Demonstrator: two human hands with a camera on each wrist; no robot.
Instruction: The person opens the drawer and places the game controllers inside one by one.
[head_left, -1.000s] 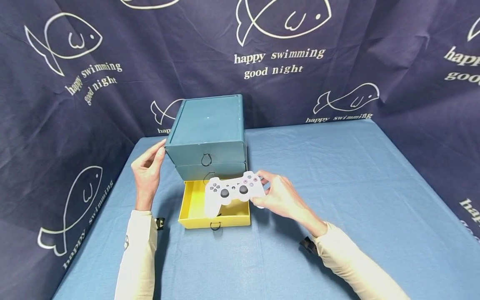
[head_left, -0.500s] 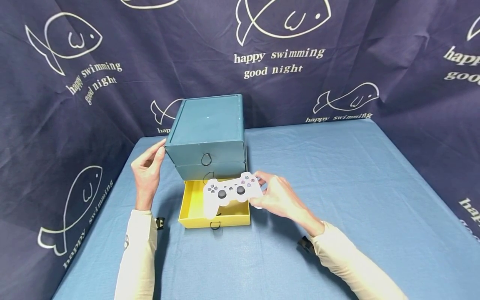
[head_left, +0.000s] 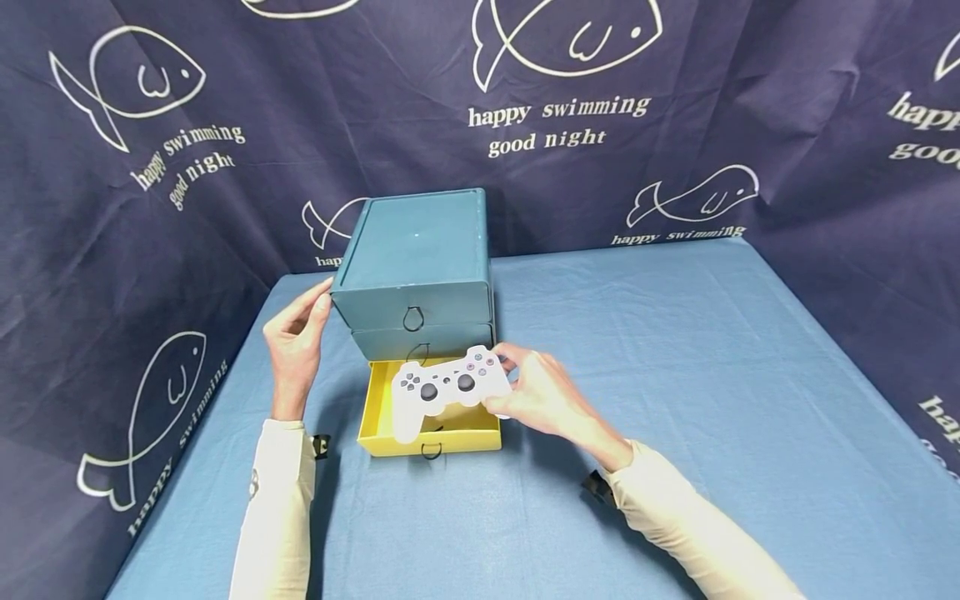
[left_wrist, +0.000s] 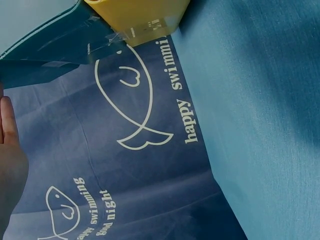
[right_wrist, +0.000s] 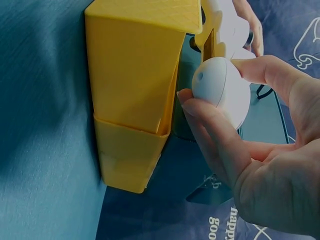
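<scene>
A white game controller [head_left: 448, 387] hovers over the pulled-out yellow drawer [head_left: 378, 404], its face tilted up. My right hand [head_left: 543, 392] grips the controller's right handle between thumb and fingers; the right wrist view shows the handle [right_wrist: 220, 90] close up. The drawer is the lowest level of a blue-green drawer unit [head_left: 416, 242], whose two upper drawers are closed. My left hand [head_left: 296, 337] touches the unit's front left edge with its fingertips. In the left wrist view only part of that hand [left_wrist: 12, 155] shows, at the left border.
A blue cloth [head_left: 637, 358] covers the table under the unit. Behind and at both sides hangs a dark blue curtain [head_left: 420, 100] with white fish drawings. Black loop handles [head_left: 413, 318] stick out from the drawer fronts.
My right hand has carried the controller a little to the left over the yellow drawer, tilting it slightly more. The left hand and the drawer unit have stayed in place.
</scene>
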